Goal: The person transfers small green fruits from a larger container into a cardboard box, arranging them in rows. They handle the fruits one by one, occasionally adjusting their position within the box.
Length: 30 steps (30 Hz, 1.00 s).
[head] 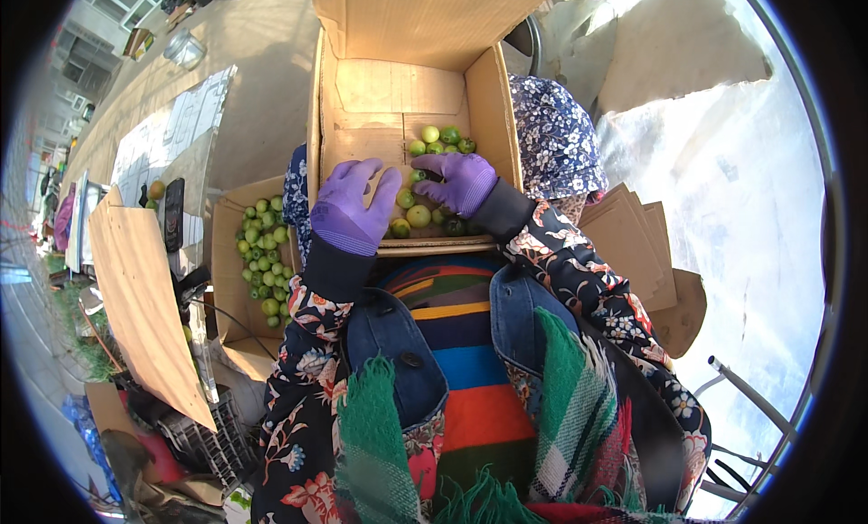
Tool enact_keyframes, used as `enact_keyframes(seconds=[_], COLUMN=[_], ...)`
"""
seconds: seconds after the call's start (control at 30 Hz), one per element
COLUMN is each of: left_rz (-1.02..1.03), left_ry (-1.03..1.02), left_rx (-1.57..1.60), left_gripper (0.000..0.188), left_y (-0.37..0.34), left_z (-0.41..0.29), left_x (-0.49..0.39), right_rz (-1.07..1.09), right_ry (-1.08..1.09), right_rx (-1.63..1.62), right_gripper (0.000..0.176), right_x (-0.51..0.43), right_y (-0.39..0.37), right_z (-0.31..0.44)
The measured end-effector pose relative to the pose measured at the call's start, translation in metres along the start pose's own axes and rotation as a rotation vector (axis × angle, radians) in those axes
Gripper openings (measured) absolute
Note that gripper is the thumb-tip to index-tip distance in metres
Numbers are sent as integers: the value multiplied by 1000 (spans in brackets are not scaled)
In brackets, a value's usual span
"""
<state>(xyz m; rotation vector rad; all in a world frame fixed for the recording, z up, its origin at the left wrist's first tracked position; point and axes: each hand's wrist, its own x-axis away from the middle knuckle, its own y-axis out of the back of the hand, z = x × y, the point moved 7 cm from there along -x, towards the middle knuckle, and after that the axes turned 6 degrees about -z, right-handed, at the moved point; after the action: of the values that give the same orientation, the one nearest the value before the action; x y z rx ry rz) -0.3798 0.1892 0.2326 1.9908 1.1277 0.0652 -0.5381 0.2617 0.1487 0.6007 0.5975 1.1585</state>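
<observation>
An open cardboard box (pixel 369 134) rests across my lap, with several green tomatoes (pixel 419 216) along its near and right parts. Inside its right side, my right hand (pixel 458 178), in a purple glove, curls over a small green tomato (pixel 418 176); whether the fingers grip it is unclear. My left hand (pixel 359 202), gloved the same way, is over the near left part of the box, fingers apart and holding nothing visible. The palms' undersides are hidden.
A second cardboard box (pixel 234 253) full of green tomatoes stands at my left. Beside it leans a wooden board (pixel 139 293). Flat cardboard pieces (pixel 630 239) lie to my right, near metal tubes (pixel 753 398). A glass jar (pixel 184 49) stands at the far left.
</observation>
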Motion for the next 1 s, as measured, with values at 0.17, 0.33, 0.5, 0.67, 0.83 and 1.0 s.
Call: enact_keyframes(seconds=[0.17,0.33,0.5,0.67,0.83,1.0], left_rz=[-413,-607,-387,38,333,385], left_ry=[-240,71,535,970,1029,1042], left_rx=[-68,-15,-465,-539,-358,-335], left_gripper=[24,28,45,50,49,48], left_y=[52,83,78,57,6,17], left_z=[11,167,425,525,505,492], left_x=[3,3,87,172,155,156], right_rz=[112,113,124,104,104,92], right_ry=[207,228,166,176,148,154], right_rx=[175,229,180,164,202,154], right_gripper=[41,41,38,36,34,32], right_x=[3,5,2,-1,1,0], right_y=[-24,-23,-24,-26,-25,-27], right_z=[-3,-5,-1,2,-9,-9])
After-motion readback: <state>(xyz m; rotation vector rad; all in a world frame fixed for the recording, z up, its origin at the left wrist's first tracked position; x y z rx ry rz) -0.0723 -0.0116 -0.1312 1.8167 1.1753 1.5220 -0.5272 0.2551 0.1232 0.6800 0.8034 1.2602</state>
